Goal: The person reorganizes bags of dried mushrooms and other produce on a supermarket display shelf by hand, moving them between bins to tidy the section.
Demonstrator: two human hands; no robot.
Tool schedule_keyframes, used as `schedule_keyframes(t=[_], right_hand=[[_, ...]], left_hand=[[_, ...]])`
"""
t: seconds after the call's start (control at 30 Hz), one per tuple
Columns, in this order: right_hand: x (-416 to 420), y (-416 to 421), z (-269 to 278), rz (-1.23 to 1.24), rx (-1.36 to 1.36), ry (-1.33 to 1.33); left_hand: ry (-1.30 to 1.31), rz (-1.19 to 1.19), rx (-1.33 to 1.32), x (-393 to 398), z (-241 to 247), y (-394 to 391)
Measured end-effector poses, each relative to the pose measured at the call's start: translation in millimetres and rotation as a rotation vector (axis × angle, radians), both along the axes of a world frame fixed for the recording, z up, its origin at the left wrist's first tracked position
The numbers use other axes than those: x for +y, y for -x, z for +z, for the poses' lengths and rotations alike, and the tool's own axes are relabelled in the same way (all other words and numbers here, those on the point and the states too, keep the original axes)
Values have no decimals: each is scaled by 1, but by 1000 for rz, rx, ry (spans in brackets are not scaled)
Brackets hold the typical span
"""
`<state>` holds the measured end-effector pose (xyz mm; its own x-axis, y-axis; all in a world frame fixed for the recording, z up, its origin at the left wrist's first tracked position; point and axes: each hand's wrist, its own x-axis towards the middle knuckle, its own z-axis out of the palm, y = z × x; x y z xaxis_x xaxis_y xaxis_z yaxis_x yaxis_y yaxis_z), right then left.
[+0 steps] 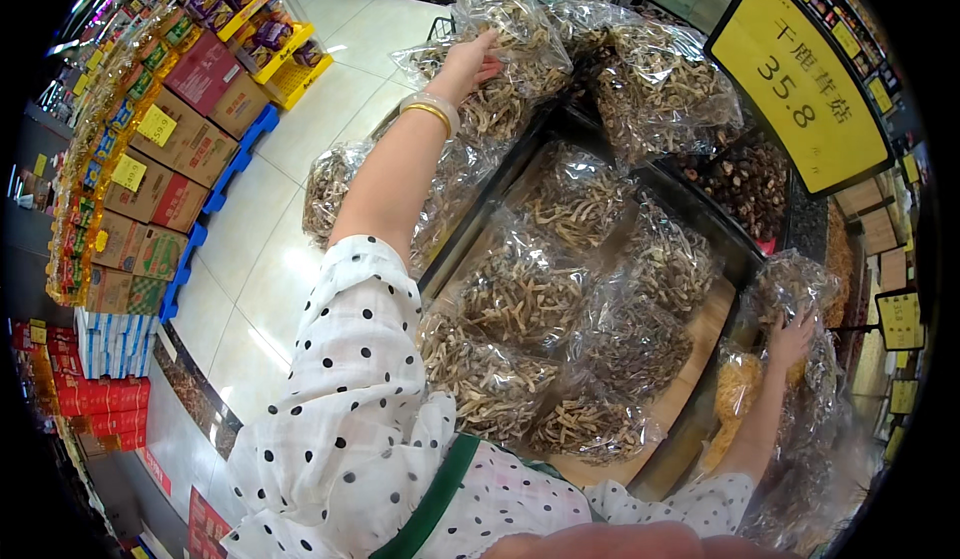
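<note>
My left hand [478, 64] reaches out at the top centre and rests against clear plastic bags of dried mushroom strips [510, 30]; its fingers are apart, and the fingertips lie partly against the plastic. At the far right my right hand [792, 341] touches another clear bag of dried goods [793, 285]; whether its fingers grip the plastic is unclear. Between my arms several bags of dried mushroom strips [525, 289] lie in a wood-bottomed bin with black dividers [724, 323]. A bag of yellow dried food [737, 386] sits beside my right forearm.
A yellow price sign [806, 79] stands at the upper right, above loose dark dried mushrooms [742, 188]. More bags [664, 83] are piled on the bin's far corner. On the left, cartons [184, 143] sit on a blue pallet [214, 191] beyond the tiled floor [277, 169].
</note>
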<state>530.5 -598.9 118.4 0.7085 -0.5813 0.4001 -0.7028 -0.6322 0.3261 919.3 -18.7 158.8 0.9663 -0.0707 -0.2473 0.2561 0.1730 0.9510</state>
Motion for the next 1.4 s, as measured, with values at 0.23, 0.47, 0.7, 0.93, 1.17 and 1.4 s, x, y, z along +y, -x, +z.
schedule_keyframes(t=[0.23, 0.47, 0.7, 0.93, 1.17, 1.4], right_hand=[[37, 14, 13, 309, -264, -123], [209, 3, 24, 680, -550, -1176], [344, 11, 67, 352, -575, -2162], [246, 57, 97, 188, -1043, -1682], [17, 104, 128, -79, -840, -749], [-34, 87, 81, -397, 0, -214]], left_hand=[[59, -79, -315, -1, 5, 38], [509, -302, -176, 5, 27, 198], [379, -784, -67, -37, -20, 287], [-77, -683, -326, -48, -63, 311], [-421, -455, -456, -4, -111, 296], [-1011, -433, -813, 31, -127, 288]])
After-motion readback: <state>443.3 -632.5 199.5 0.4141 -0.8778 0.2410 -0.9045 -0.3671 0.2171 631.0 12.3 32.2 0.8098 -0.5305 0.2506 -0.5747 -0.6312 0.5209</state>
